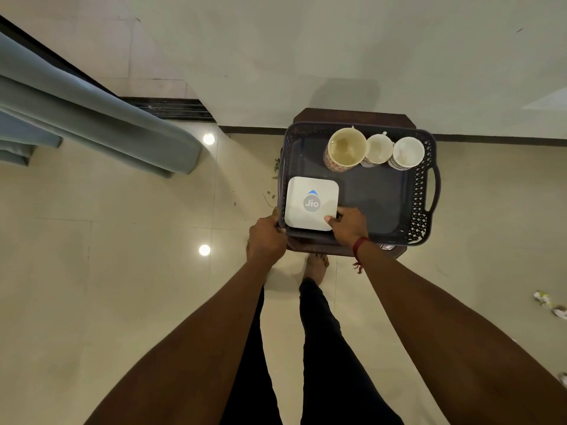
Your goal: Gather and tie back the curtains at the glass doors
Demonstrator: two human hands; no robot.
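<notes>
A grey-blue curtain [92,118] hangs in folds at the upper left, beside the dark door track [171,107]; neither hand touches it. In front of me a dark plastic basket [423,191] stands on a brown stool [310,115]. My left hand [266,239] grips the basket's near left corner. My right hand [348,227] reaches inside and holds the corner of a white square box [311,204] marked Jio, thumb on its top.
Three empty cups [376,150] stand in a row at the basket's far side. The stool is against a pale wall [306,56]. Dry leaf bits [270,194] lie left of the stool, crumpled wrappers [549,305] at the right. My bare foot [317,266] is on the tiled floor.
</notes>
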